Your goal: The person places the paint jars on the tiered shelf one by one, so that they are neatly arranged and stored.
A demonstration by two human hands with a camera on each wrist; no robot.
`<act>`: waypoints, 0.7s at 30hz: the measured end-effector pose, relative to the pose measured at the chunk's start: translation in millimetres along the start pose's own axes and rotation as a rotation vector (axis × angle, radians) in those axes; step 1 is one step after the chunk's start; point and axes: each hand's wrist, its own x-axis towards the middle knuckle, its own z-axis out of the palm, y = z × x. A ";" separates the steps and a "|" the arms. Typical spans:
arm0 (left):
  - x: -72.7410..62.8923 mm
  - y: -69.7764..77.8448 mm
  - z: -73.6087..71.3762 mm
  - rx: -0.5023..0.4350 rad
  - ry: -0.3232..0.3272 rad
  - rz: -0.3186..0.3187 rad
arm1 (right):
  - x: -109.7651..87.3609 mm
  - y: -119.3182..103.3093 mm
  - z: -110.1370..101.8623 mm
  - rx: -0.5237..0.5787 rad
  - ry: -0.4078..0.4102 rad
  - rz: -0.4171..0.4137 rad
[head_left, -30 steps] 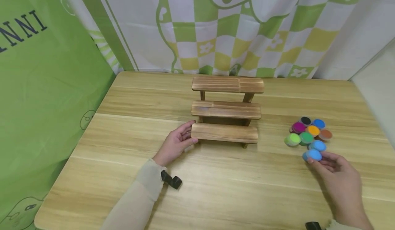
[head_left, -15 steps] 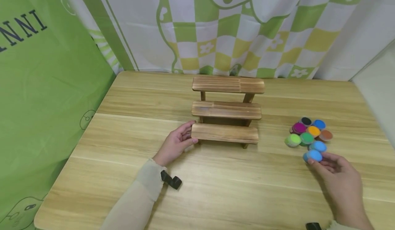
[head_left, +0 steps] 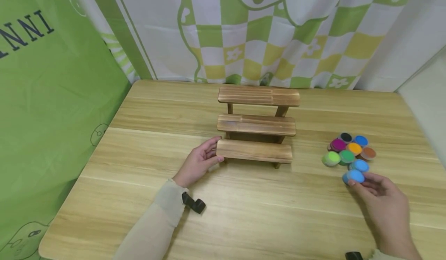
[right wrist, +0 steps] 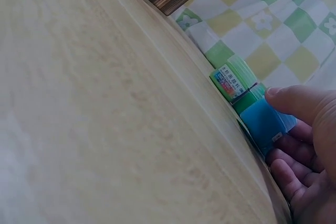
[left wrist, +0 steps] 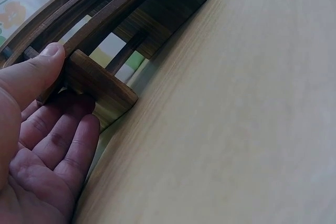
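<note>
**Working Layout, Both Sides Engaged**

The desk (head_left: 265,213) supports a three-tier wooden stand (head_left: 256,125) toward its far edge. The left hand (head_left: 198,162) grips the left end of the lowest step (head_left: 254,150). The right hand (head_left: 385,200), well apart, pinches a light-blue jar (head_left: 354,176) between thumb and fingers. This jar is right of the stand, just in front of a second light-blue jar (head_left: 360,165) and seven clustered coloured jars (head_left: 347,156).
</note>
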 end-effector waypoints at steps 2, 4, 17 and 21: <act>-0.1 -0.7 0.0 0.001 0.002 -0.001 | -1.1 -0.7 -0.2 0.018 0.009 -0.004; 0.1 -1.2 0.0 0.000 0.004 0.000 | -2.5 -1.3 0.2 0.043 0.016 -0.002; 1.4 -1.4 0.1 -0.010 0.003 0.000 | -12.6 -19.8 -2.5 0.419 0.046 -0.009; 0.9 -1.6 -0.1 -0.035 -0.004 -0.011 | -15.7 -30.6 1.7 0.586 0.067 -0.041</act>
